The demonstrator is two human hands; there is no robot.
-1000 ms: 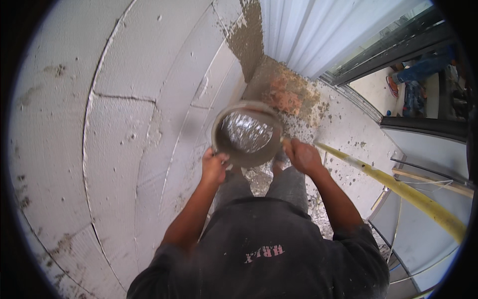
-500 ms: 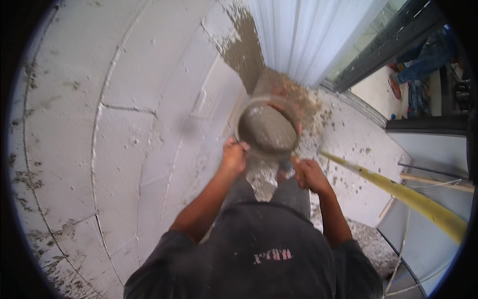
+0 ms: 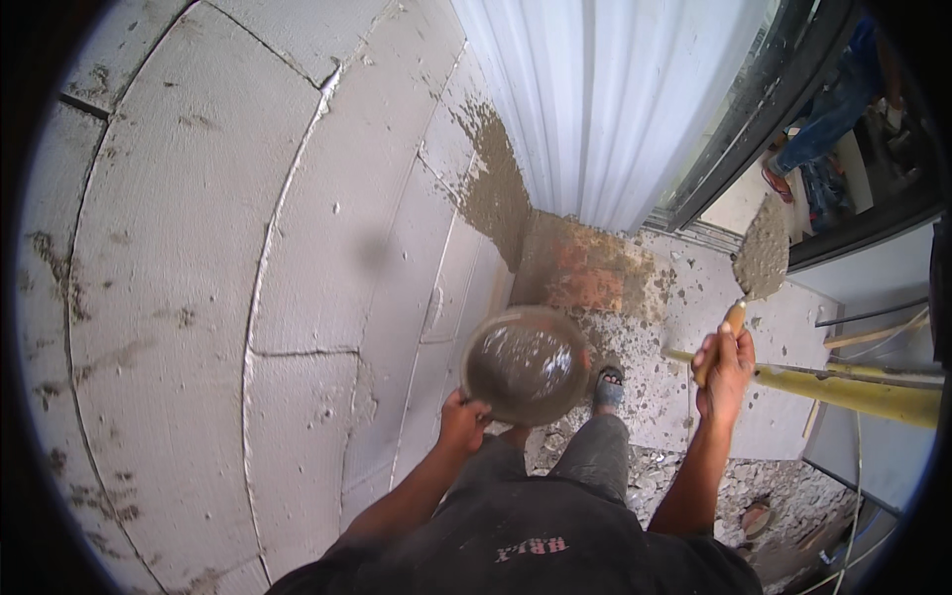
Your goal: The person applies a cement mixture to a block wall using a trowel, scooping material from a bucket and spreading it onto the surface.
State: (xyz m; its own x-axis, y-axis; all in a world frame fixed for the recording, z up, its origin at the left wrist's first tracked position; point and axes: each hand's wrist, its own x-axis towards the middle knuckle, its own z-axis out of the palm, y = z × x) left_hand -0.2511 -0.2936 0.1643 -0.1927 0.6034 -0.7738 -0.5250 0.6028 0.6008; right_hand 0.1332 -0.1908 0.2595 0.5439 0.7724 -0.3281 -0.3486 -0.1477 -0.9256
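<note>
My left hand [image 3: 463, 420] grips the rim of a round bowl [image 3: 477, 397] at its lower left side. Wet grey mortar [image 3: 528, 365] shines inside the bowl. Out to the right, my right hand [image 3: 726, 372] is wrapped round the wooden handle of a trowel [image 3: 762, 248]. The trowel's blade points away from me, and grey mortar covers it. Beyond the bowl, a patch of wet mortar [image 3: 493, 188] clings to the pale block wall [image 3: 307, 218], beside white corrugated sheeting [image 3: 585, 99].
A yellow pole [image 3: 843, 395] slants in from the right, under my right hand. Rubble [image 3: 764, 496] lies at lower right. My sandalled foot [image 3: 609, 387] stands on the mortar-spattered floor [image 3: 645, 397]. Through a dark frame [image 3: 764, 129], another person's blue-clad leg [image 3: 823, 139] shows.
My right hand has swung the trowel outward to the right, its mortar-covered blade now in sight. The bowl has come lower in view, still in my left hand. My view has shifted.
</note>
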